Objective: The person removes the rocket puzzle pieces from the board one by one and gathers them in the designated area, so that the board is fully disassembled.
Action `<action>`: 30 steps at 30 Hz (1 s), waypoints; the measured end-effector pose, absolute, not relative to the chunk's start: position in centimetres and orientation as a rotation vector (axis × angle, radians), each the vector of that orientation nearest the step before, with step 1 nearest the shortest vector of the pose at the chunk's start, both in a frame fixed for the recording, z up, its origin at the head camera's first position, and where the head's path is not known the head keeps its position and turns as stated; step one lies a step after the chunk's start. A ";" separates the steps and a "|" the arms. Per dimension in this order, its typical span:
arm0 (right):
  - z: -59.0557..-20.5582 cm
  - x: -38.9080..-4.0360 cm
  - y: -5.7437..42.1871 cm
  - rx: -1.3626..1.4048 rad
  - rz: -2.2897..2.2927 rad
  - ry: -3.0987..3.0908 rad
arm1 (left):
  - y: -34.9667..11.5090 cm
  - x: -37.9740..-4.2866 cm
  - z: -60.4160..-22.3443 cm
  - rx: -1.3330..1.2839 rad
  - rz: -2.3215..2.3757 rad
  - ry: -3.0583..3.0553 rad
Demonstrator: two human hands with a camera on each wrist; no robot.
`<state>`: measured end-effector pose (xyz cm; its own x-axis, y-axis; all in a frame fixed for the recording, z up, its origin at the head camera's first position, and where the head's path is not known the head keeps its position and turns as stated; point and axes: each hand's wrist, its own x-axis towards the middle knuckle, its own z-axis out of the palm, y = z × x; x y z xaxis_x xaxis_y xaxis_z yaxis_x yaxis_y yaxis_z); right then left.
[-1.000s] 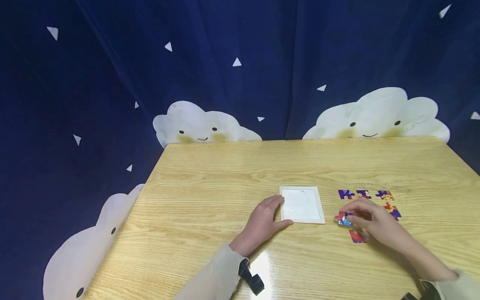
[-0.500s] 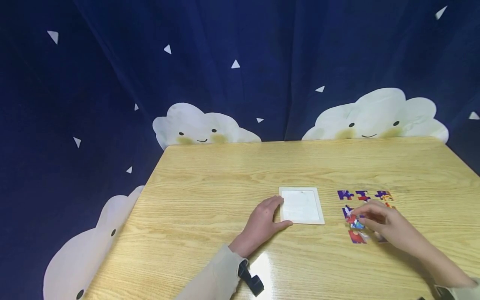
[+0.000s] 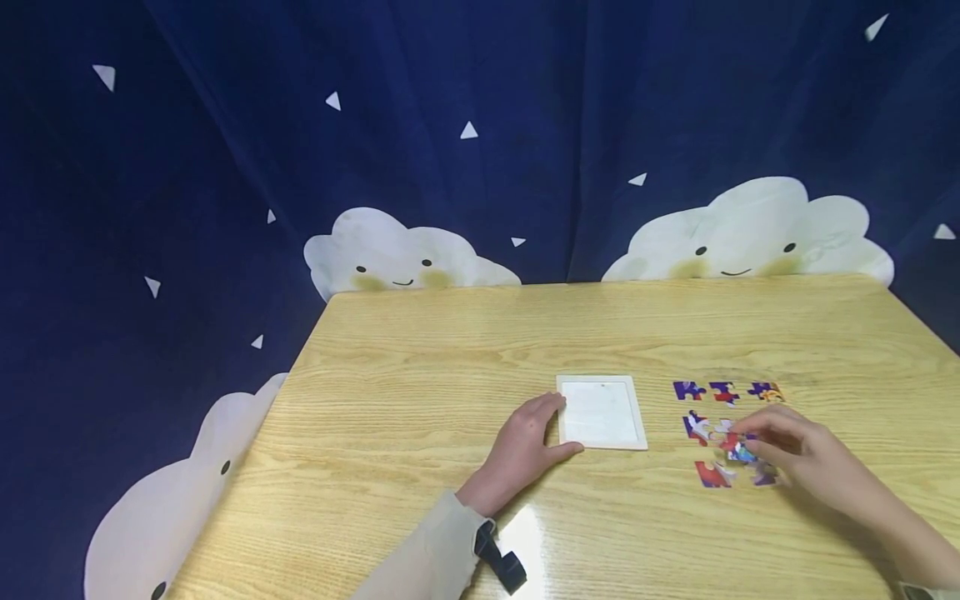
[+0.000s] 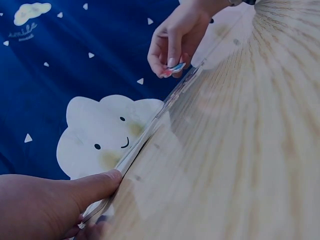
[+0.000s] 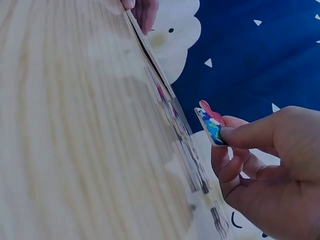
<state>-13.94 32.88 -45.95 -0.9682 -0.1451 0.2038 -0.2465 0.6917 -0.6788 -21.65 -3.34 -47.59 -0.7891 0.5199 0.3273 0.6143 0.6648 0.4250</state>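
Note:
My left hand (image 3: 521,450) holds the left side of a white square tray (image 3: 602,415), thumb at its near edge and fingers at the left rim. The tray lies flat, its inner panel plain white. My right hand (image 3: 813,458) pinches a puzzle piece (image 5: 212,127) between thumb and fingers. That piece is red and blue with a rounded red tab, and is held tilted above the table. Loose puzzle pieces lie below and around it, among them a purple one (image 3: 688,390), a purple-and-white one (image 3: 695,427) and a red one (image 3: 712,474). My right hand covers others.
Several pieces stand in rough rows on the wooden table (image 3: 420,375), right of the tray, including a purple-and-orange one (image 3: 767,392) at the back. A dark blue curtain (image 3: 420,100) with white clouds hangs behind the table and along its left side.
My right hand has moved to the right with the puzzle piece, from the left side of the loose pieces to over their middle. My left hand stays on the tray.

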 end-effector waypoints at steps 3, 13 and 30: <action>-46.1 -13.9 33.4 0.305 1.125 -2.767 | -3.4 -21.6 -47.6 -0.929 -0.788 -2.700; -46.5 -13.4 34.4 0.257 1.075 -2.772 | -3.3 -21.6 -47.6 -0.923 -0.778 -2.712; -47.4 -12.2 37.0 0.130 1.013 -2.798 | -3.3 -21.7 -47.7 -0.920 -0.781 -2.717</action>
<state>-12.24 37.00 -47.41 -0.9830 -0.0264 0.1818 -0.1366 0.7666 -0.6274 -21.68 -3.27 -47.70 -0.7956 0.5179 0.3144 0.6058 0.6728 0.4247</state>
